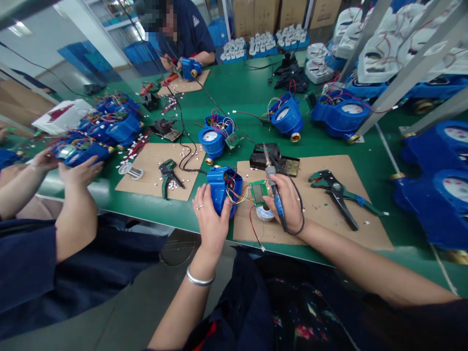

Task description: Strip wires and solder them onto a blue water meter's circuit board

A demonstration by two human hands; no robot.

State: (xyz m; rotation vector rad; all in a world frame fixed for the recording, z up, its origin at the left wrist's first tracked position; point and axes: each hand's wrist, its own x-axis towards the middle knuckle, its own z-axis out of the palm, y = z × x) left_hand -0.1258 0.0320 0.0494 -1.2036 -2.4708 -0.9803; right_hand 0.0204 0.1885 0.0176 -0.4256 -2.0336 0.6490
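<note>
My left hand (211,217), with a ring on one finger, grips the near side of a blue water meter (218,183) at the table's front edge. Coloured wires run from the meter's open housing to a small green circuit board with a display (259,192). In my right hand (290,202) is a soldering iron (277,197), its tip angled up and away from the board. The right thumb and fingertips are at the board's right edge; whether they pinch it I cannot tell. Under the board, partly hidden, lies a solder spool (264,213).
Wire strippers (340,195) lie on the cardboard mat (321,224) at right, behind it a soldering iron stand (270,158). More blue meters (287,117) stand around. At left, a co-worker's hands (78,170) hold a meter; another person (190,34) works across the table.
</note>
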